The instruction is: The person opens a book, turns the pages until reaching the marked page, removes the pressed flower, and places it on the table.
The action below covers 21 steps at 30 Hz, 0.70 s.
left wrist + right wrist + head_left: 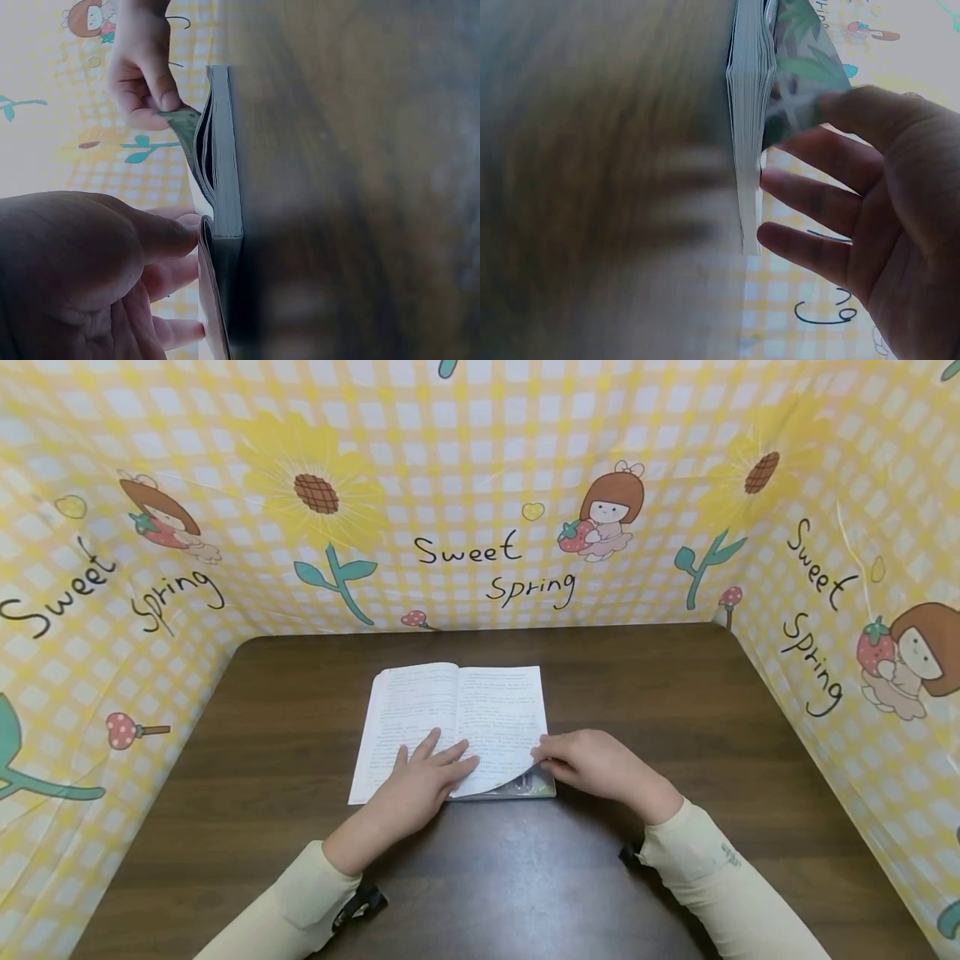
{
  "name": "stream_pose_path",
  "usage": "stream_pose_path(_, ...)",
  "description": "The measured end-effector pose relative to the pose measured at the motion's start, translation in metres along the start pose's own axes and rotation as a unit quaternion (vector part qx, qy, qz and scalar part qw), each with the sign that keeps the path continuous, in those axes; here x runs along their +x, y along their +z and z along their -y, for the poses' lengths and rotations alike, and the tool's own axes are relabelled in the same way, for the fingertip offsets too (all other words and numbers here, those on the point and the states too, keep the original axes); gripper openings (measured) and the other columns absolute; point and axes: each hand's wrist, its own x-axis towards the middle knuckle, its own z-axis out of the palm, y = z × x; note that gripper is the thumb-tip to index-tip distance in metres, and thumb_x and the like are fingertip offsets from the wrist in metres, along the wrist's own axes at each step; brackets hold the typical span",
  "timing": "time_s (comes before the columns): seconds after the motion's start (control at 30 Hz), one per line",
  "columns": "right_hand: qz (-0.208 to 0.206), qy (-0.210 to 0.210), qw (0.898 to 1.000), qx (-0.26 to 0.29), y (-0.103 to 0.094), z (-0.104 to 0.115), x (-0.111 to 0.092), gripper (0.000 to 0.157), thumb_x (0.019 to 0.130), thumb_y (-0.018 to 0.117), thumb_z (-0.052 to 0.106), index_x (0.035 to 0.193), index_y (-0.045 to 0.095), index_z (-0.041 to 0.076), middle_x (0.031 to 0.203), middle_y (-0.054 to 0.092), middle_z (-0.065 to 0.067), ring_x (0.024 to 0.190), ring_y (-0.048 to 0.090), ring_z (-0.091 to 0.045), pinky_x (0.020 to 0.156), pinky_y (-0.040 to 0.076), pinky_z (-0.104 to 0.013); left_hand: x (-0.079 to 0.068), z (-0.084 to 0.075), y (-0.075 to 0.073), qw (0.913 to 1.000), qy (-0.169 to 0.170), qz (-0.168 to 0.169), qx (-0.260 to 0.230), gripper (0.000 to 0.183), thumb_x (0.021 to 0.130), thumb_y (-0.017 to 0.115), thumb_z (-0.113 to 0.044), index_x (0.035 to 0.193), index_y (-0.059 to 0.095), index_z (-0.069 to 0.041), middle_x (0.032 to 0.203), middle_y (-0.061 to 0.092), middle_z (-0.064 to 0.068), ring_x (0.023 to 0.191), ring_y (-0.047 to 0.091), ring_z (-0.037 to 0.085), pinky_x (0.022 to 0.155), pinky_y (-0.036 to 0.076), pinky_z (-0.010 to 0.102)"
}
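Book (408,710), print (491,697) illegible | partly under spread left hand (420,778) | right hand (596,764): grip pinching page (513,727)

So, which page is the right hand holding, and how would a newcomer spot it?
On the dark brown table lies an open book. Find its right-hand page: unlike the left-hand page, its near outer corner is lifted, pinched by the right hand.
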Motion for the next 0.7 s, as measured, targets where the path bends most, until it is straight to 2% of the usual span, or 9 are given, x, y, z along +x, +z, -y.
stream_pose_path(0.1, -0.012, 0.026, 1.000, 0.003, 0.0015, 0.0006, 0.0008, 0.012, 0.100, 0.067, 0.018, 0.108, 0.074, 0.024, 0.095, 0.074, 0.014, 0.073, 0.063, 0.000, 0.069, 0.054, -0.027, -0.0004, 0.0010, 0.0008, 1.0000, 0.001, 0.003, 0.001, 0.041, 0.105, 0.058, -0.024, 0.146, 0.059, -0.033, 0.157, 0.048, -0.003, 0.154, 0.026, 0.042, 0.108, 0.027, 0.080)
stream_pose_path(0.17, -0.021, 0.041, 0.999, 0.008, 0.0021, 0.0015, 0.0014, 0.010, 0.100, 0.067, 0.019, 0.106, 0.072, 0.025, 0.088, 0.071, 0.016, 0.065, 0.054, 0.002, 0.066, 0.052, -0.026, -0.0002, 0.0015, 0.0016, 0.9999, 0.001, 0.009, 0.009, 0.042, 0.105, 0.058, -0.025, 0.146, 0.058, -0.034, 0.158, 0.047, -0.003, 0.154, 0.025, 0.041, 0.108, 0.027, 0.079)
stream_pose_path(0.33, -0.048, 0.068, 0.996, 0.019, 0.0030, 0.0034, 0.0024, 0.007, 0.098, 0.071, 0.021, 0.104, 0.073, 0.024, 0.087, 0.072, 0.016, 0.065, 0.054, 0.003, 0.067, 0.053, -0.027, 0.0008, 0.0012, 0.0023, 0.9994, -0.002, 0.028, 0.018, 0.043, 0.106, 0.055, -0.038, 0.149, 0.056, -0.033, 0.161, 0.043, -0.003, 0.156, 0.021, 0.041, 0.109, 0.026, 0.079)
stream_pose_path(0.47, -0.069, 0.086, 0.993, 0.031, 0.0043, 0.0053, 0.0033, 0.007, 0.098, 0.072, 0.021, 0.104, 0.073, 0.024, 0.090, 0.073, 0.015, 0.069, 0.059, 0.003, 0.069, 0.055, -0.028, 0.0005, 0.0001, 0.0005, 0.9994, -0.004, 0.035, 0.009, 0.052, 0.101, 0.057, -0.052, 0.149, 0.056, -0.031, 0.162, 0.041, -0.002, 0.156, 0.018, 0.042, 0.109, 0.024, 0.079)
stream_pose_path(0.57, -0.084, 0.097, 0.991, 0.039, 0.0050, 0.0064, 0.0039, 0.006, 0.098, 0.072, 0.022, 0.103, 0.073, 0.023, 0.091, 0.075, 0.014, 0.073, 0.063, 0.002, 0.071, 0.056, -0.029, 0.0006, -0.0009, 0.0002, 0.9995, -0.004, 0.029, 0.010, 0.056, 0.097, 0.063, -0.054, 0.147, 0.058, -0.031, 0.161, 0.043, -0.002, 0.155, 0.020, 0.043, 0.109, 0.025, 0.080)
stream_pose_path(0.7, -0.096, 0.104, 0.989, 0.041, 0.0061, 0.0064, 0.0050, 0.005, 0.097, 0.072, 0.022, 0.103, 0.074, 0.023, 0.093, 0.076, 0.012, 0.078, 0.068, 0.000, 0.072, 0.057, -0.030, 0.0015, -0.0021, 0.0012, 0.9998, -0.009, 0.016, 0.013, 0.051, 0.097, 0.065, -0.051, 0.144, 0.061, -0.031, 0.159, 0.046, -0.002, 0.154, 0.023, 0.042, 0.108, 0.027, 0.079)
